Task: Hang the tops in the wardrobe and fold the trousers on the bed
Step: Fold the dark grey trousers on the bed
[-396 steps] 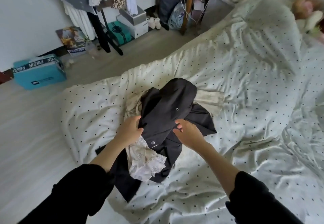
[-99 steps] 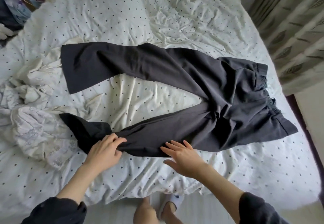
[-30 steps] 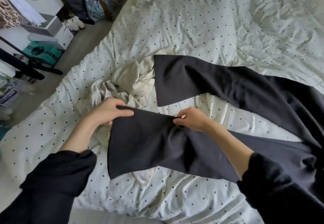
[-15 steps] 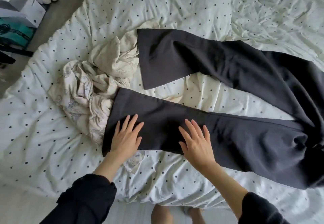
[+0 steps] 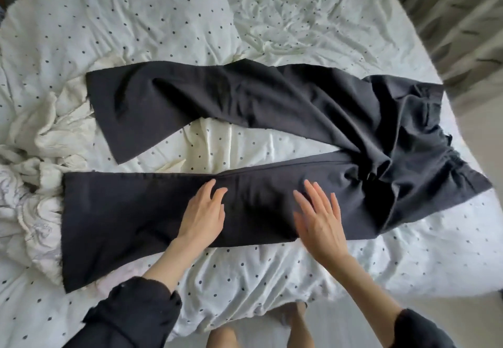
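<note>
Dark grey trousers (image 5: 272, 102) lie spread on the bed (image 5: 408, 252), waistband at the right, both legs reaching left and apart. The near leg lies flat and smooth. My left hand (image 5: 202, 215) rests flat on the middle of that near leg, fingers straight. My right hand (image 5: 321, 219) lies flat on the same leg nearer the crotch, fingers spread and slightly blurred. A crumpled cream top (image 5: 30, 184) lies at the left, partly under the near leg's hem.
The dotted white duvet (image 5: 190, 7) is wrinkled across the bed. Patterned curtains (image 5: 457, 21) hang at the far right. The bed's near edge and pale floor (image 5: 353, 328) are below, with my bare feet (image 5: 296, 320) showing there.
Both hands have slid to the right along the near leg, from its hem end toward the crotch, staying flat. The view has swung right, and the waistband now shows.
</note>
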Available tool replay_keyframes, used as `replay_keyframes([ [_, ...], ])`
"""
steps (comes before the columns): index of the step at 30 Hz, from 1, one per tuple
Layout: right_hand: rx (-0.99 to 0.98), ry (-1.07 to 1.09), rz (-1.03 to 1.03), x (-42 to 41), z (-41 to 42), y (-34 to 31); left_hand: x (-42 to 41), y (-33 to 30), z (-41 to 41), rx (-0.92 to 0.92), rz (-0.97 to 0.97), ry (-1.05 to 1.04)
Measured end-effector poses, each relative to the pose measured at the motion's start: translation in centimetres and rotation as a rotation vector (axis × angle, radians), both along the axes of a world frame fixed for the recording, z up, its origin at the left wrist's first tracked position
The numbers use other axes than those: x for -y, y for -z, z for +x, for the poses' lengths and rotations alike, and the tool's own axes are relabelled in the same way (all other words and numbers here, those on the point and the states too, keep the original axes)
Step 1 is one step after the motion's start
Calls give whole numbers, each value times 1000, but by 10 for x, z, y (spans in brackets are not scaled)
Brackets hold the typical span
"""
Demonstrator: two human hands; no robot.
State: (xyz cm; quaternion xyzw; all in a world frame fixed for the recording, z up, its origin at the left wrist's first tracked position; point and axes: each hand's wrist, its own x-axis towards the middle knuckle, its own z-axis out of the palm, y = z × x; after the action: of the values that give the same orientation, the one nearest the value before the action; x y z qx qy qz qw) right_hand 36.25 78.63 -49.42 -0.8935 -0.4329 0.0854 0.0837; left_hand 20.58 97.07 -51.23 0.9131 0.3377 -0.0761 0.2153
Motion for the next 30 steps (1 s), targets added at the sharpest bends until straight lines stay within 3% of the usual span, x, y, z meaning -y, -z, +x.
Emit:
replay_keyframes([
  [7,-81,500,95,123,104,-3,106,-21,109,183,75,221],
  [12,-399,1071,258,193,199,17,185,-12,171,195,167,338],
  [19,-867,1453,783,199,299,46,237,19,208,23,272,348],
  [25,-645,1525,500,236,315,46,246,19,219,-162,221,320],
  [30,-679,1575,418,272,307,38,254,10,238,-70,267,268],
])
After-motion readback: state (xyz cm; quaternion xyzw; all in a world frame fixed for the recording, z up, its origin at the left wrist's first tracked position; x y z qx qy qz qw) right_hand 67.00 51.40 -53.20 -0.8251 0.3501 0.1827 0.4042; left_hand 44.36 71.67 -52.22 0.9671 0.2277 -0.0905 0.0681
